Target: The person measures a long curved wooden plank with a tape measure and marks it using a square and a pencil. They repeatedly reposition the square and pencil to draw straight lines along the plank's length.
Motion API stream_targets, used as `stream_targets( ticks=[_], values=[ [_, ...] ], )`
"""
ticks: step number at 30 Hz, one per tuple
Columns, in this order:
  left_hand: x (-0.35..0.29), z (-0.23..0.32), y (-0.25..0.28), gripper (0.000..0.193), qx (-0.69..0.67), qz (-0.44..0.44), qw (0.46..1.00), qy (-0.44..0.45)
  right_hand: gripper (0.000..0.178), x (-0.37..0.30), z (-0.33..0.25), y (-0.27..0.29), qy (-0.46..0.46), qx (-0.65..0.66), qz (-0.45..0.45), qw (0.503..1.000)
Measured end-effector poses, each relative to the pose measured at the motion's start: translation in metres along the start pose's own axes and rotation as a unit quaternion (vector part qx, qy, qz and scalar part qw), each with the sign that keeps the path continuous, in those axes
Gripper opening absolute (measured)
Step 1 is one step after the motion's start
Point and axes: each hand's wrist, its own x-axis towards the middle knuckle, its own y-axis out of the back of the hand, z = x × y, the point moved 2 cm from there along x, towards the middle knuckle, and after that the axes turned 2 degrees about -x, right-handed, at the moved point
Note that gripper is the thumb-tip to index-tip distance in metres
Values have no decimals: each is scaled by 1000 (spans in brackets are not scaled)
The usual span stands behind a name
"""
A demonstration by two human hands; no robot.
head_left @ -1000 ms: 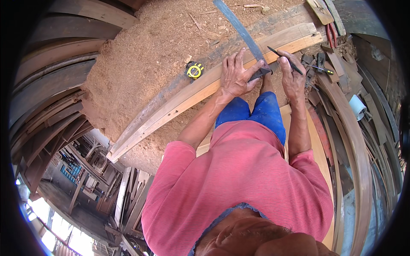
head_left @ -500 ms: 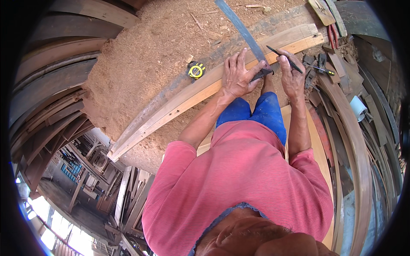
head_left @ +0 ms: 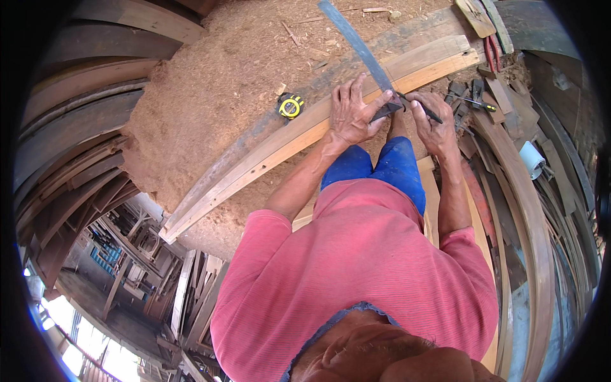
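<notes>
A long pale timber beam (head_left: 280, 144) lies slantwise in front of me. Across it rests a try square with a bluish metal blade (head_left: 358, 46) and a dark stock. My left hand (head_left: 354, 118) presses the square to the beam: thumb along the stock, fingers spread on the wood. A slim dark pencil (head_left: 428, 111) is pinched in my right hand (head_left: 436, 126). Its tip end is beside the blade's base, over the beam's near edge; whether it touches the wood I cannot tell.
A yellow-and-black tape measure (head_left: 291, 106) sits beyond the beam on sawdust (head_left: 210, 95). Red-handled pliers (head_left: 492, 52), a screwdriver (head_left: 489, 107) and wood offcuts lie to the right. Stacked planks (head_left: 95, 41) line the left, and more timber (head_left: 531, 223) stands at the right.
My right hand has lowered the pencil from above the beam to the blade's base, tilting it flatter. The left hand and the square have hardly moved.
</notes>
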Motion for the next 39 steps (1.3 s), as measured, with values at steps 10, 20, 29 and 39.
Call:
stream_targets(
  ticks=[10, 20, 29, 39],
  values=[
    [-2, -1, -5, 79, 13, 17, 1000, -8, 22, 18, 0, -20, 8, 50, 35, 998],
    [-3, -1, -2, 83, -9, 2, 1000, 4, 31, -32, 29, -13, -83, -126, -100, 983],
    [-22, 2, 14, 87, -38, 52, 997, 42, 30, -19, 16, -77, -159, 83, -21, 984],
    [-101, -102, 126, 44, -164, -73, 899, 399, 32, 97, -90, -141, 1, -35, -176, 984]
  ],
)
